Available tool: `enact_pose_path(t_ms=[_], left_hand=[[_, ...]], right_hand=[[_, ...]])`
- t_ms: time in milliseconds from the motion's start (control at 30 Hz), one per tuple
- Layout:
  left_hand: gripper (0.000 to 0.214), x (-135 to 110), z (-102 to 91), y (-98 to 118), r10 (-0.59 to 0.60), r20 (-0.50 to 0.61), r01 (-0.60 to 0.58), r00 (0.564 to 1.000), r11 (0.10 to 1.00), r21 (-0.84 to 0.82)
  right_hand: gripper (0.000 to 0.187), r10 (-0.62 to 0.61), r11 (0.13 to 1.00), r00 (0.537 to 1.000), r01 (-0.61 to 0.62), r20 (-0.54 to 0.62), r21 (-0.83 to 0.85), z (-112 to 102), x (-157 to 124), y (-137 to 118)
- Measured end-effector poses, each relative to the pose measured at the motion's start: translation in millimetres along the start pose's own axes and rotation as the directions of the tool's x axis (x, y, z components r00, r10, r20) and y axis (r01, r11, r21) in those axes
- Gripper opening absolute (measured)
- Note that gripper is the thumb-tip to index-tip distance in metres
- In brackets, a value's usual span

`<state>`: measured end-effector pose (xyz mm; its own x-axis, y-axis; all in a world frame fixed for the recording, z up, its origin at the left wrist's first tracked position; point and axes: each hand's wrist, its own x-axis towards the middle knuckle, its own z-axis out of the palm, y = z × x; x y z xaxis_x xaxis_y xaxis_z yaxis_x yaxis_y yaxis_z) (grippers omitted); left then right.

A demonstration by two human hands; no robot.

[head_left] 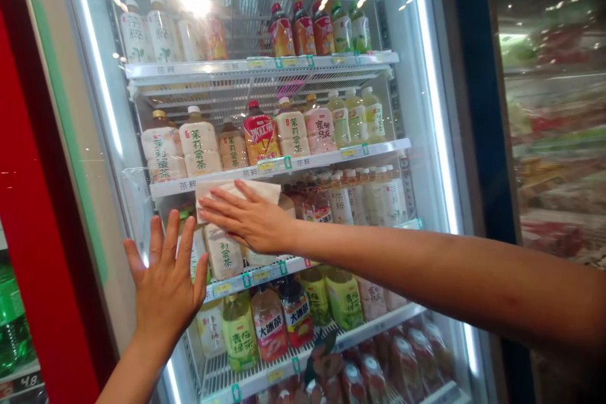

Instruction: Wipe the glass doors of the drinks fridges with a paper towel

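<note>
My right hand (249,219) reaches in from the right and holds a white cloth (267,190) against the glass door of a lit drinks cooler. Its fingers lie stretched over the cloth, which sticks out above and beside them. Lower left, my left hand (166,274) is open, fingers spread and palm towards the glass; whether it touches cannot be told. Through the glass, behind the cloth, stands a white-labelled tea bottle (225,254), partly hidden by my right hand.
Inside the cooler, wire shelves (279,167) carry several rows of bottled drinks, among them a red-labelled bottle (262,136) and a green one (240,338). A red panel (33,158) borders the left side, with green bottles beyond it. Blurred shelving (553,139) stands at right.
</note>
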<state>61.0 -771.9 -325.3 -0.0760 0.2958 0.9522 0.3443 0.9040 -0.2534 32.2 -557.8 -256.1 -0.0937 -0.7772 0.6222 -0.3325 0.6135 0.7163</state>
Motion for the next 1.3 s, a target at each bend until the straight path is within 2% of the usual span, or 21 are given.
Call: enact_pose_path(t_ms=[133,167,267,300,367,433,467,567,633,700,733,800,933,1000,1067,1100,1133,1200,1233,1267,1300], left_hand=[[0.076,5,-6.5,2,0.009,-0.019,-0.008,1.0,1.0,0.03],[0.076,7,-7.2,3,0.01,-0.02,-0.01,1.0,0.999,0.031],[0.074,14,-6.2,9,0.019,-0.012,-0.019,1.0,1.0,0.015],[0.074,17,-4.6,12,0.02,-0.009,-0.02,1.0,1.0,0.006],[0.075,23,0.4,19,0.022,-0.011,-0.022,1.0,1.0,-0.008],[0.076,32,7.5,29,0.036,-0.025,-0.037,0.999,0.999,-0.018],[0.076,37,11.4,36,0.052,-0.032,-0.053,0.998,0.998,-0.021],[0.075,54,22.6,59,0.118,-0.049,-0.12,0.992,0.992,-0.034],[0.075,65,28.9,76,0.156,-0.058,-0.159,0.986,0.986,-0.045],[0.074,75,34.7,94,0.178,-0.061,-0.181,0.982,0.982,-0.057],[0.073,80,37.7,102,0.187,-0.061,-0.191,0.98,0.98,-0.063],[0.073,89,44.2,117,0.204,-0.064,-0.208,0.977,0.975,-0.073],[0.071,106,57.7,146,0.257,-0.076,-0.263,0.963,0.961,-0.086],[0.07,114,63.6,159,0.291,-0.076,-0.297,0.954,0.951,-0.082],[0.07,121,68.6,171,0.316,-0.08,-0.321,0.945,0.944,-0.073],[0.07,124,70.9,176,0.326,-0.085,-0.332,0.942,0.941,-0.07],[0.07,127,73.0,181,0.335,-0.089,-0.342,0.938,0.937,-0.07],[0.071,132,76.9,190,0.356,-0.096,-0.364,0.929,0.928,-0.077],[0.072,134,78.7,195,0.367,-0.098,-0.375,0.925,0.923,-0.083],[0.072,136,80.5,199,0.378,-0.1,-0.386,0.921,0.918,-0.089],[0.072,137,82.2,203,0.387,-0.102,-0.397,0.916,0.913,-0.095]], right_hand=[[0.059,0.147,0.989,0.988,-0.148,-0.041,-0.002,-4,14,5],[0.059,0.131,0.991,0.99,-0.131,-0.043,-0.005,-5,16,8],[0.056,-0.039,0.999,0.999,0.039,0.002,-0.014,-12,13,24],[0.056,-0.052,0.998,0.999,0.052,0.015,-0.017,-14,11,31],[0.058,0.051,0.998,0.999,-0.05,0.006,-0.026,-18,2,45],[0.06,0.177,0.984,0.984,-0.178,-0.029,-0.032,-18,-10,54],[0.06,0.188,0.981,0.981,-0.189,-0.039,-0.032,-18,-18,57],[0.059,0.035,0.999,0.999,-0.036,-0.02,-0.026,-16,-44,71],[0.058,0.017,0.999,1.0,-0.017,-0.013,-0.027,-17,-61,89],[0.059,0.181,0.983,0.983,-0.182,-0.044,-0.037,-21,-77,108],[0.06,0.283,0.957,0.957,-0.286,-0.063,-0.04,-23,-86,115],[0.062,0.385,0.921,0.92,-0.388,-0.07,-0.039,-24,-107,122],[0.065,0.236,0.972,0.972,-0.236,0.01,-0.018,-23,-151,129],[0.064,0.365,0.931,0.93,-0.365,-0.04,-0.007,-21,-166,135],[0.064,0.555,0.83,0.823,-0.557,-0.121,0.016,-18,-177,138],[0.064,0.589,0.806,0.796,-0.592,-0.139,0.027,-16,-182,136],[0.064,0.573,0.818,0.809,-0.575,-0.131,0.029,-15,-186,133],[0.064,0.433,0.901,0.899,-0.432,-0.065,0.02,-12,-196,126],[0.063,0.375,0.927,0.926,-0.375,-0.034,0.016,-11,-201,125],[0.062,0.37,0.929,0.929,-0.37,-0.022,0.014,-11,-205,125],[0.062,0.427,0.904,0.903,-0.427,-0.036,0.014,-11,-209,127]])
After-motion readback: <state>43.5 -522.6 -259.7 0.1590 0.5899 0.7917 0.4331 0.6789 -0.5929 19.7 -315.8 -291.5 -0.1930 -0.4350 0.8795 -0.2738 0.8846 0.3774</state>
